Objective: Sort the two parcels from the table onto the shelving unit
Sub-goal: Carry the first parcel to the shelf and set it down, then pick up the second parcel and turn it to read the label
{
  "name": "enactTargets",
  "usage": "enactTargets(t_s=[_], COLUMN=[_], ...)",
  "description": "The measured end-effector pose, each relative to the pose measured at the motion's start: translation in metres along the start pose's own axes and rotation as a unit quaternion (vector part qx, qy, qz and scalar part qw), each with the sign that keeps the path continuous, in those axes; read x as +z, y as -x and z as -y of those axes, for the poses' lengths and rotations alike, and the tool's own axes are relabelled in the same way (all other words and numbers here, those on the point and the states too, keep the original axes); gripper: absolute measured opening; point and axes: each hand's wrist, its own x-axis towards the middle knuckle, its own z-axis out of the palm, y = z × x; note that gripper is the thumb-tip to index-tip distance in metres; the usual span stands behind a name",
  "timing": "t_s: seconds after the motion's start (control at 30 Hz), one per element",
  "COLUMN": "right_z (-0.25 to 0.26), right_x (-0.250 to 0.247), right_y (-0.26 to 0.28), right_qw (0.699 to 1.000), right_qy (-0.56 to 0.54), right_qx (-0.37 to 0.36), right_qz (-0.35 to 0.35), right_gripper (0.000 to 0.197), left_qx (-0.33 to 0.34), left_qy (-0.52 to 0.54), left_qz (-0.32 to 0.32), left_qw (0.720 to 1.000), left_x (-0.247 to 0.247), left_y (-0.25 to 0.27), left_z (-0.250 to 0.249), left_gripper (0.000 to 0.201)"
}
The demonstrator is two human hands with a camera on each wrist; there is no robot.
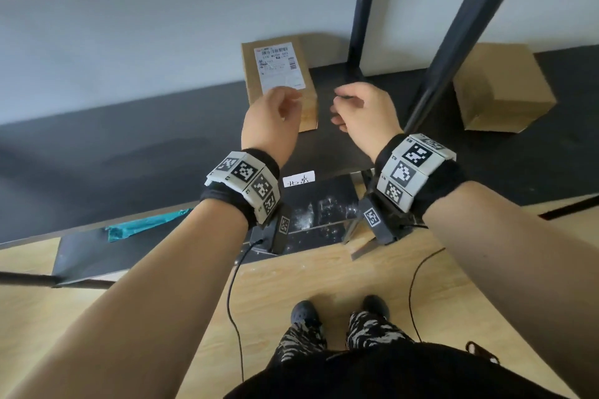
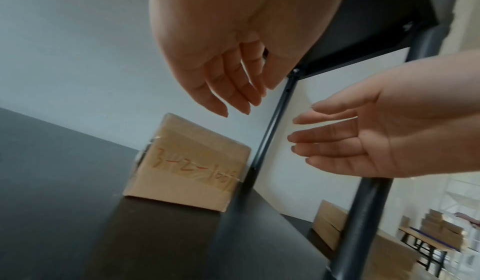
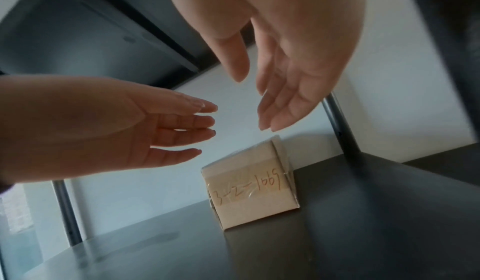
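A brown cardboard parcel [image 1: 278, 78] with a white shipping label lies on the dark shelf board [image 1: 129, 139], close to the wall. Its taped end with orange handwriting faces the wrist cameras [image 2: 187, 167] [image 3: 250, 188]. My left hand [image 1: 275, 110] hovers just in front of the parcel with relaxed fingers, holding nothing. My right hand [image 1: 359, 107] floats to the parcel's right, near a black upright post [image 1: 359, 26], fingers loose and apart from the parcel. Both palms face each other in the wrist views: left hand [image 2: 233, 87], right hand [image 3: 262, 91].
A second cardboard box [image 1: 499, 87] sits on the neighbouring shelf section at the right, behind another black post [image 1: 460, 36]. A white tag with handwritten characters [image 1: 299, 179] marks the shelf's front edge. Teal tape [image 1: 142, 223] lies on a lower board. Stacked boxes stand far off [image 2: 441, 225].
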Motion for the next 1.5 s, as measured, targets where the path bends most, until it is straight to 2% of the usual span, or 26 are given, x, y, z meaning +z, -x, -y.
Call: enactTargets(t_s=[0.23, 0.4, 0.53, 0.63, 0.73, 0.9, 1.03, 1.2, 1.3, 1.37, 1.5], right_z=[-0.024, -0.065, -0.102, -0.127, -0.145, -0.167, -0.178, -0.195, -0.209, -0.219, -0.233], right_x=[-0.088, -0.177, -0.264, -0.321, -0.357, -0.382, -0.386, -0.374, -0.365, -0.36, -0.351], right_y=[0.026, 0.031, 0.032, 0.027, 0.015, -0.019, -0.062, -0.127, -0.156, -0.169, -0.183], right_qw=[0.994, 0.993, 0.994, 0.993, 0.991, 0.99, 0.991, 0.991, 0.984, 0.977, 0.967], right_qy=[-0.1, -0.102, -0.081, -0.056, -0.053, -0.056, -0.047, 0.014, 0.041, 0.047, 0.032], right_qx=[0.038, 0.05, 0.055, 0.05, 0.063, 0.079, 0.089, 0.13, 0.169, 0.192, 0.221], right_qz=[-0.003, -0.027, -0.058, -0.086, -0.104, -0.102, -0.088, -0.036, 0.034, 0.079, 0.122], right_gripper=[0.024, 0.025, 0.026, 0.025, 0.024, 0.024, 0.026, 0.046, 0.069, 0.081, 0.085], left_qx=[0.033, 0.044, 0.024, -0.005, -0.019, -0.016, -0.027, -0.088, -0.145, -0.18, -0.233], left_qy=[0.009, 0.034, 0.072, 0.103, 0.103, 0.067, 0.035, 0.015, -0.02, -0.05, -0.041], left_qz=[0.116, 0.143, 0.165, 0.153, 0.149, 0.142, 0.128, 0.105, 0.143, 0.184, 0.221], left_qw=[0.993, 0.988, 0.983, 0.983, 0.983, 0.987, 0.991, 0.99, 0.979, 0.965, 0.946], left_x=[0.056, 0.128, 0.2, 0.241, 0.269, 0.302, 0.325, 0.355, 0.372, 0.382, 0.397], left_y=[0.027, 0.05, 0.066, 0.069, 0.063, 0.034, -0.001, -0.054, -0.076, -0.085, -0.088], left_z=[-0.049, -0.105, -0.157, -0.187, -0.207, -0.223, -0.225, -0.215, -0.205, -0.199, -0.195], left_gripper=[0.02, 0.019, 0.018, 0.019, 0.021, 0.023, 0.035, 0.047, 0.059, 0.06, 0.057])
